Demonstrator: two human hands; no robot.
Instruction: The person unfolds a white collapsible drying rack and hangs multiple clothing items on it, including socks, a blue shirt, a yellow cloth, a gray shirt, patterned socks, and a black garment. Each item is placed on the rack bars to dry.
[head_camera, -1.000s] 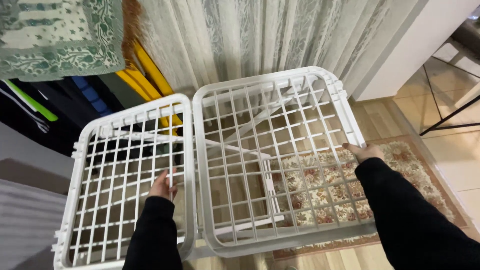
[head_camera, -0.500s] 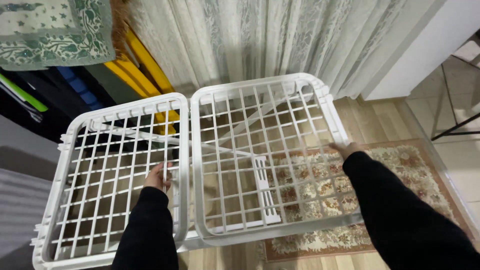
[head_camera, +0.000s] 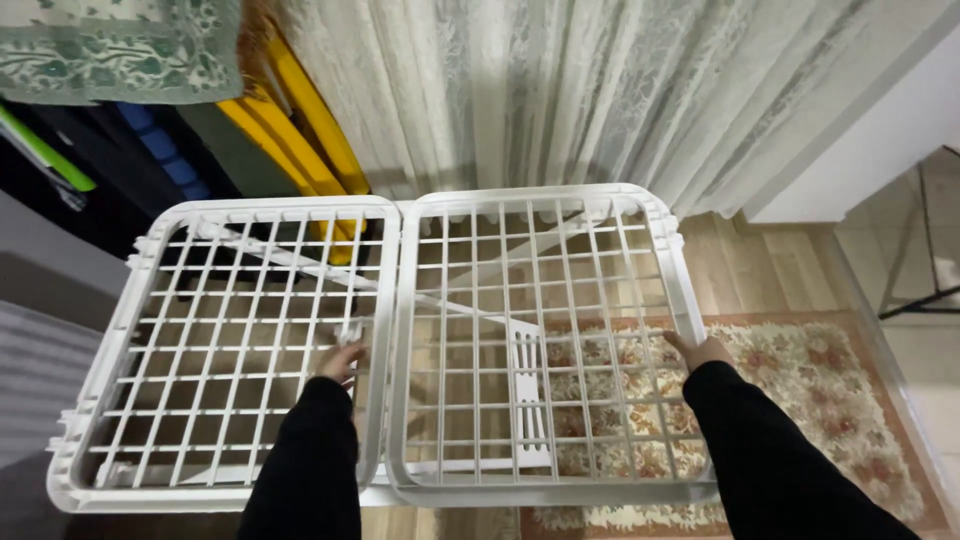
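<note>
White plastic grid rack (head_camera: 470, 350): two hinged lattice panels laid open flat, filling the centre of the frame from lower left to right of middle. Behind it, upper half of frame: pale lace curtain (head_camera: 560, 90). Lower right: patterned rug (head_camera: 810, 400) on wood flooring. Upper left: green patterned cloth (head_camera: 110, 45), with yellow bars (head_camera: 300, 120) beneath it, leaning behind the left panel.

Left hand (head_camera: 340, 362): at the inner edge of the left panel, fingers curled around a grid bar near the centre seam. Right hand (head_camera: 700, 352): at the right rim of the right panel, fingers closed over the outer frame.

Handling, as judged: light for its span, stiff along the thick rims, likely to flex or fold at the centre hinge. Thin bars probably brittle under point load. Best grip: thick outer frame or seam rails, one hold per panel.
</note>
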